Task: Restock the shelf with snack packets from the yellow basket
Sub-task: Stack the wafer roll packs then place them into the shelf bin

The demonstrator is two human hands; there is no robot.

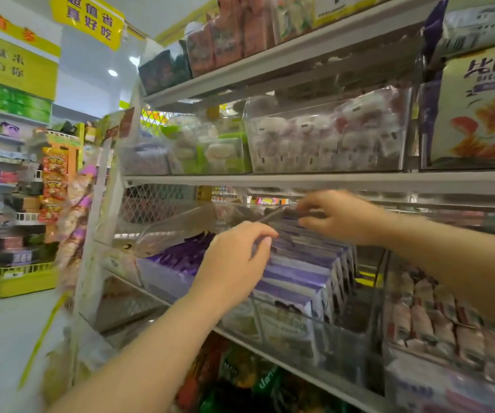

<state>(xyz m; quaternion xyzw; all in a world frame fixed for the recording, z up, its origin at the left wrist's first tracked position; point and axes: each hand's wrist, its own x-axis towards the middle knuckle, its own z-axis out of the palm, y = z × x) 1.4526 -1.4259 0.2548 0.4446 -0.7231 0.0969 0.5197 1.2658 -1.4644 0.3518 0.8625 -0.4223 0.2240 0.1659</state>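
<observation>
Two bare hands are reaching into the middle level of the shelf (270,179), of which three boards are showing, one above another. One clear bin (344,332) is holding a single row of purple packets (297,272). There are well over half a dozen, though blur is stopping an exact count. They are standing on edge one behind another, flat faces turned toward the aisle and top edges running across the bin. The row itself is running from the bin's front wall back into the shelf.

The left hand (234,260) is resting on the middle of the row with its fingers (262,234) curling down onto the top edges. I cannot tell whether they are gripping a packet or only pressing on it. The right hand (341,217) is working at the back of the row, its fingers (312,201) and thumb pinching one thin dark packet (292,214). That packet is lying roughly level, its long axis pointing left.

One clear lid (177,228) is tilting up over the bin just to the left, where loose purple wrappers (180,254) are lying in a heap. To the right, pink-and-white packets (419,317) are standing in rows.
</observation>
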